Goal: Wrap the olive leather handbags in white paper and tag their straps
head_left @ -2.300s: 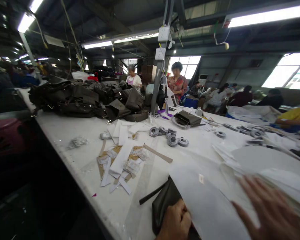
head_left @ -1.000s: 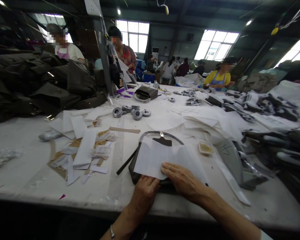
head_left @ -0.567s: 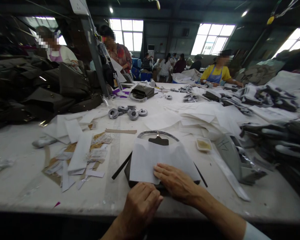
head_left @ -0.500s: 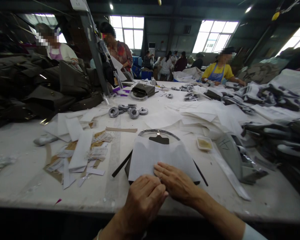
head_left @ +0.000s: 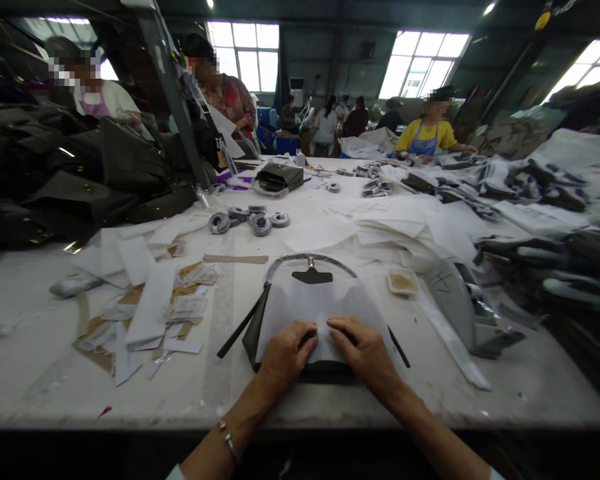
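Note:
A dark grey-green handbag (head_left: 253,337) lies on the table before me, with a white sheet (head_left: 285,303) spread over its front. A dark tab with a metal clasp (head_left: 311,274) shows above the sheet, and a wrapped handle (head_left: 280,261) arches behind it. My left hand (head_left: 291,347) is on the sheet's lower middle, thumb and fingers curled in a pinch on it. Facing it, a small gap away, my right hand (head_left: 357,343) holds the sheet with bent fingers and thumb. Dark straps (head_left: 237,333) stick out at the bag's sides.
Paper and packet scraps (head_left: 150,303) lie left; a small dish (head_left: 403,281) and a tape dispenser (head_left: 453,300) stand right. Wrapped rings (head_left: 261,224) and white sheets (head_left: 405,223) lie beyond. Dark bags (head_left: 115,173) are heaped left. Several people work behind the table.
My hands, which were close together at the sheet's lower edge, now sit apart side by side. The left moved up and off the right. The view has shifted slightly.

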The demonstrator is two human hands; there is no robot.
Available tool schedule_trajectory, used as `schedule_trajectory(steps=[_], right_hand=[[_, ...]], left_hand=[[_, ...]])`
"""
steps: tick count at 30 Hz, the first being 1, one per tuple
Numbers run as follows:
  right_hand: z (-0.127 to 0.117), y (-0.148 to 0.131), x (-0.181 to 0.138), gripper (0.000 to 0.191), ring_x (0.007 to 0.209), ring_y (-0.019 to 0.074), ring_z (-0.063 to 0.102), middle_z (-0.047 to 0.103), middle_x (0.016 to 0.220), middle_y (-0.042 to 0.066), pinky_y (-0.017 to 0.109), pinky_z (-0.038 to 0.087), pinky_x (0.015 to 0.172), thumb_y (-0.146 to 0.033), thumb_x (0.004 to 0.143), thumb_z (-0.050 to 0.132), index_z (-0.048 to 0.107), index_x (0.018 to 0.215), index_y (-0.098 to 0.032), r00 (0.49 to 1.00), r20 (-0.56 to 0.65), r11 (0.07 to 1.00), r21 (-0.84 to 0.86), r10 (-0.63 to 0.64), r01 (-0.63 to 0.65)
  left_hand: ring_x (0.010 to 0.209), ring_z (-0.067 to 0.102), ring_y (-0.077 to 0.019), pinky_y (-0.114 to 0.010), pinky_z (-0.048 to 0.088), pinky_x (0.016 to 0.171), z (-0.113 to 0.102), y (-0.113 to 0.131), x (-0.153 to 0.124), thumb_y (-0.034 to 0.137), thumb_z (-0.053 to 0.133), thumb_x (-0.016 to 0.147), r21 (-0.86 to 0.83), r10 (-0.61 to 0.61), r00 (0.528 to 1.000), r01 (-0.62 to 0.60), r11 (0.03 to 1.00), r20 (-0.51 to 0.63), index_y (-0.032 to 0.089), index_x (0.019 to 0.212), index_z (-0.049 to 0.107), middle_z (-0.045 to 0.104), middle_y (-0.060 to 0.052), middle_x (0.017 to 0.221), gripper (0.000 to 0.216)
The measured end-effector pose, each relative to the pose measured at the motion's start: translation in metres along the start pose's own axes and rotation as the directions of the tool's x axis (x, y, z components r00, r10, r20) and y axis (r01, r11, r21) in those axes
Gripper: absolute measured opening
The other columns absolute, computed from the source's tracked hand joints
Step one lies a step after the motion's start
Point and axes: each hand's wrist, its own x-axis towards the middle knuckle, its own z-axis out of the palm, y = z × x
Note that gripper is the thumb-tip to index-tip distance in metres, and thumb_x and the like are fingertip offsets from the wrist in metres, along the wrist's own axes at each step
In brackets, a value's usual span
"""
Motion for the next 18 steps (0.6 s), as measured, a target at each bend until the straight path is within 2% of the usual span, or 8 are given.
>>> schedule_trajectory(steps=[3, 8, 14, 18], right_hand=[[0.007, 0.002, 0.009, 0.016, 0.089, 0.0207, 0.066, 0.072, 0.091, 0.006, 0.034, 0.055, 0.084, -0.021, 0.09, 0.057, 0.073, 0.089, -0.021, 0.998, 0.04, 0.998, -0.041, 0.046, -0.044], [0.017, 0.002, 0.013, 0.015, 0.085, 0.0194, 0.063, 0.07, 0.084, 0.003, 0.033, 0.051, 0.082, -0.02, 0.091, 0.059, 0.072, 0.083, -0.021, 0.992, 0.111, 0.981, -0.19, 0.066, -0.044], [0.014, -0.002, 0.015, 0.015, 0.085, 0.0206, 0.061, 0.069, 0.085, 0.003, 0.033, 0.048, 0.082, -0.022, 0.092, 0.059, 0.07, 0.082, -0.021, 0.964, 0.259, 0.89, -0.45, 0.054, 0.072], [0.013, -0.008, 0.015, 0.011, 0.088, 0.0223, 0.061, 0.07, 0.088, 0.003, 0.034, 0.047, 0.082, -0.022, 0.091, 0.06, 0.07, 0.087, -0.023, 0.966, 0.248, 0.881, -0.471, 0.08, 0.047]], left_hand=[[0.094, 0.067, -0.0157, -0.029, 0.054, 0.088, 0.007, -0.002, -0.003, 0.016, 0.052, 0.092, 0.161, 0.102, 0.993, -0.09, 0.983, -0.065, 0.02, 0.099, 0.063, 0.071, -0.003, 0.101, 0.014], [0.084, 0.064, -0.0163, -0.03, 0.053, 0.079, 0.014, -0.005, -0.008, 0.018, 0.05, 0.094, 0.377, 0.181, 0.982, -0.149, 0.914, -0.051, 0.02, 0.091, 0.062, 0.068, -0.003, 0.09, 0.013], [0.083, 0.061, -0.0192, -0.035, 0.049, 0.076, 0.016, -0.005, -0.009, 0.016, 0.045, 0.095, 0.449, 0.233, 0.972, -0.192, 0.873, -0.039, 0.018, 0.092, 0.059, 0.067, -0.005, 0.095, 0.014], [0.075, 0.059, -0.0196, -0.034, 0.046, 0.069, 0.015, -0.004, -0.007, 0.016, 0.045, 0.095, 0.492, 0.206, 0.978, -0.184, 0.851, 0.01, 0.018, 0.091, 0.059, 0.065, -0.003, 0.082, 0.015]])
